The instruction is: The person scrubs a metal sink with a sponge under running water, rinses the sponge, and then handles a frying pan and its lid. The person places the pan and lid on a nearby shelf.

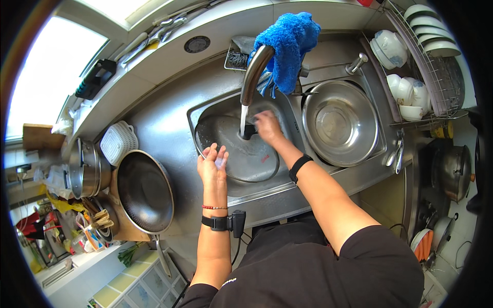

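Note:
Water runs from the curved metal faucet into the left sink basin. A glass pot lid with a metal rim and dark knob lies tilted in that basin. At its lower left rim, my left hand is palm up, the rim between fingers and thumb. My right hand, blurred, is above the lid beside the dark knob and the water stream; whether it holds something cannot be told. A blue microfiber cloth hangs over the faucet.
A large steel bowl sits in the right basin. Left of the sink are a frying pan, a white plastic basket and stacked steel pots. A dish rack with bowls and plates stands at the upper right.

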The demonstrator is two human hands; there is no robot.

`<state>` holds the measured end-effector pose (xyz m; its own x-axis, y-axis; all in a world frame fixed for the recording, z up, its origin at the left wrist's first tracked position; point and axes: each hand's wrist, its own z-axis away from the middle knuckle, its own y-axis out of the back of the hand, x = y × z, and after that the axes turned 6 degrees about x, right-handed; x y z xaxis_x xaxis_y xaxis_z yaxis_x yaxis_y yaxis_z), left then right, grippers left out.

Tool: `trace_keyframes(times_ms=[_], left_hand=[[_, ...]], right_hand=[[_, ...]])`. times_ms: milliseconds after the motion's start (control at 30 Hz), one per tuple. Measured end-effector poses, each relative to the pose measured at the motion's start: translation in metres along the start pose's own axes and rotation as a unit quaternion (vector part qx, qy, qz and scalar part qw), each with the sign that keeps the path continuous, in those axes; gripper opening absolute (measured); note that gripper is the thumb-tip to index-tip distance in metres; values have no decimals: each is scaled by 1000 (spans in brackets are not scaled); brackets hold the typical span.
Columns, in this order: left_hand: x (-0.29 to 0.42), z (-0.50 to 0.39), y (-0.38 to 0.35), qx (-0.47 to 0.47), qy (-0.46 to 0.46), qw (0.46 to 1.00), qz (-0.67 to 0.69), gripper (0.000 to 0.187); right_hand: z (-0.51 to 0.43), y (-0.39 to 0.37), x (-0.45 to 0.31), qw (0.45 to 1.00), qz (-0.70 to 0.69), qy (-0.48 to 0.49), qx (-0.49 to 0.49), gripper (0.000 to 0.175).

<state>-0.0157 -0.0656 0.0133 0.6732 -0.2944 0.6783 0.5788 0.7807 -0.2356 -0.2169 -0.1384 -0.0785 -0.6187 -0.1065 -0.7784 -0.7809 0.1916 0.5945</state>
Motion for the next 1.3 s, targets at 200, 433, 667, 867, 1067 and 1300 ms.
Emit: trace_keyframes(times_ms=[200,433,667,867,1067,1300], left_hand=[[2,0,6,6,-9,1000,14,20],[-5,-1,9,0,-33,999,5,18],[-2,5,9,-5,-36,999,10,19],[-2,8,-1,7,-41,999,1,17],[-2,3,10,-2,-29,999,17,18],[-3,11,-12,4,-34,999,5,24]], right_hand=[[17,11,-25,987,2,134,-89,24],[7,10,5,992,114,-41,-34,28],[20,16,10,979,185,18,-82,29],[5,-7,-64,987,85,58,-123,30],[9,22,4,987,120,48,-91,30],[12,1,-80,972,-49,217,-80,32]])
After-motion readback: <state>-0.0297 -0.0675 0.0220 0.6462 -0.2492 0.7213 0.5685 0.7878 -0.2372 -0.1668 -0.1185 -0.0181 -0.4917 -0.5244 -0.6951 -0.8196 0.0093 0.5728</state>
